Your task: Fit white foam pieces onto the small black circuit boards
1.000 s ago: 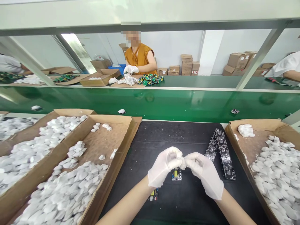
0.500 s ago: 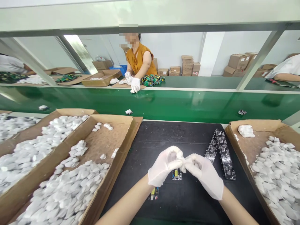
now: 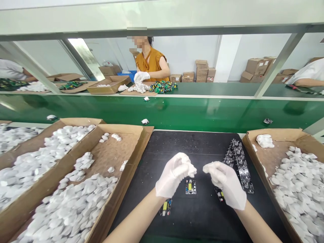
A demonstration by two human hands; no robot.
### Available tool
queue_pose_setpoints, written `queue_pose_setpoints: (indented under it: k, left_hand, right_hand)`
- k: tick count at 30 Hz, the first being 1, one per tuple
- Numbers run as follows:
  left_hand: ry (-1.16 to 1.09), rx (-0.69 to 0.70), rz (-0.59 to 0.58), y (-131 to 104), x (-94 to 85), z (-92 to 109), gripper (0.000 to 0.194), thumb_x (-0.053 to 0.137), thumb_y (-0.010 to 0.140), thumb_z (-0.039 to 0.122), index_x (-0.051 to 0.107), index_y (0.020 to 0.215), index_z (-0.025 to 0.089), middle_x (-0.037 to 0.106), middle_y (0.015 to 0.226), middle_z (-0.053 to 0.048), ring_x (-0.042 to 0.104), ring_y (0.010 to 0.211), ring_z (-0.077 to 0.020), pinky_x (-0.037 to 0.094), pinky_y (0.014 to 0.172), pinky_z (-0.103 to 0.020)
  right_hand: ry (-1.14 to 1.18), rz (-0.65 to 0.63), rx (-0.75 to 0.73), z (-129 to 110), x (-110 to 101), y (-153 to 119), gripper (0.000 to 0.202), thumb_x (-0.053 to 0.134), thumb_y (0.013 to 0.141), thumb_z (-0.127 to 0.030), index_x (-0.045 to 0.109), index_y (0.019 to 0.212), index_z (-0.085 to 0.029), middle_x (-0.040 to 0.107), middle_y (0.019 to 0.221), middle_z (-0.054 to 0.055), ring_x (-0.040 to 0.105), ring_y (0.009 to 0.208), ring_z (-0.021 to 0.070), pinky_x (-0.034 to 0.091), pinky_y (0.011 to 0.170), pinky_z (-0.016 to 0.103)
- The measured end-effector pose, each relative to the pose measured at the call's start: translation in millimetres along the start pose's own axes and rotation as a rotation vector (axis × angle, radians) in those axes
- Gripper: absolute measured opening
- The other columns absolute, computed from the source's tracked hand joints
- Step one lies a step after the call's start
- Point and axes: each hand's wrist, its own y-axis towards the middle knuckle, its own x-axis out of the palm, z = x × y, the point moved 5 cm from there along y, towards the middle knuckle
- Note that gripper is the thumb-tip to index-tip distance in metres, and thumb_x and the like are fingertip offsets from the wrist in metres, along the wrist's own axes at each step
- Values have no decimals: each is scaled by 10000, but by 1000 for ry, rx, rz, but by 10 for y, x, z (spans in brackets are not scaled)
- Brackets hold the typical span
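Note:
My left hand (image 3: 173, 174), in a white glove, is closed on a small clump of white pieces (image 3: 192, 171) that sticks out past its fingertips. To its right my right hand (image 3: 225, 180), also gloved, pinches one small white piece (image 3: 208, 167). A gap lies between the two hands. Below them a small circuit board (image 3: 190, 187) with a yellow part rests on the black mat (image 3: 172, 145). Another such board (image 3: 165, 207) lies by my left wrist, and a third (image 3: 219, 194) is partly hidden under my right hand.
Strips of dark boards (image 3: 243, 168) lie at the mat's right. Cardboard trays of white pieces stand left (image 3: 136, 145) and right (image 3: 283, 133). Beyond runs a green belt (image 3: 202, 113) carrying small boards. A person in an orange top (image 3: 154, 64) works across it.
My hands have moved apart, the right one now with a separate white piece. The board under it has come into view. Items on the belt have shifted right, and another has appeared near the person opposite.

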Motion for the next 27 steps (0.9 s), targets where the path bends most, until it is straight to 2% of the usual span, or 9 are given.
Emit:
queue_pose_setpoints:
  k: [2,4,7,9,12,16,20,27]
  left_hand:
    - [-13,18,20,18,-34,24,312,751,669,292,484,777,173,569,634,29,555,611,-116,440,657,-279]
    - [12,6,33,33,-53,15,303,755,666,286,511,801,166,593,678,13,577,656,-127,448,685,-285]
    - [60,-6,75,45,-73,-18,308,764,653,277,556,840,149,620,719,-3,596,690,-132,455,729,-290]
    - [97,1,125,46,-92,-30,349,773,638,266,580,900,140,638,733,-12,604,690,-134,456,742,-294]
    - [114,8,182,48,-111,-48,395,789,611,247,589,935,143,655,760,-22,621,703,-149,459,762,-313]
    - [116,24,164,56,-88,-110,305,795,598,227,562,778,151,605,739,9,598,693,-128,459,733,-294]
    - [164,29,149,46,-56,-177,316,802,587,243,518,689,152,537,653,35,558,659,-108,437,656,-244]
    - [77,-125,105,2,17,-173,368,812,569,271,542,784,145,588,694,12,590,673,-126,474,648,-261]
  right_hand:
    - [-76,76,-11,30,-59,37,340,630,728,-493,692,810,-169,485,511,-24,331,441,94,250,432,254]
    - [-269,116,-63,50,-70,67,294,622,744,-430,702,889,-188,548,572,-3,427,501,130,338,499,280]
    - [-613,109,-136,91,-25,91,297,594,769,-352,693,1018,-224,533,557,-15,489,557,168,386,604,319]
    - [-735,120,-159,100,-18,89,331,569,790,-353,672,1076,-225,487,533,-27,480,550,172,380,611,325]
    - [-659,94,-122,91,-22,63,334,505,835,-392,654,1078,-217,456,545,-32,468,542,162,378,584,307]
    - [-520,-27,-97,73,70,19,252,550,804,-403,648,948,-220,413,529,-53,427,504,134,343,519,265]
    - [-611,34,-166,52,113,1,183,635,741,-386,609,825,-226,357,473,-79,380,456,119,312,508,259]
    - [-439,-35,-145,-45,115,-36,105,580,757,-328,597,761,-225,295,491,-84,310,463,109,336,554,289]
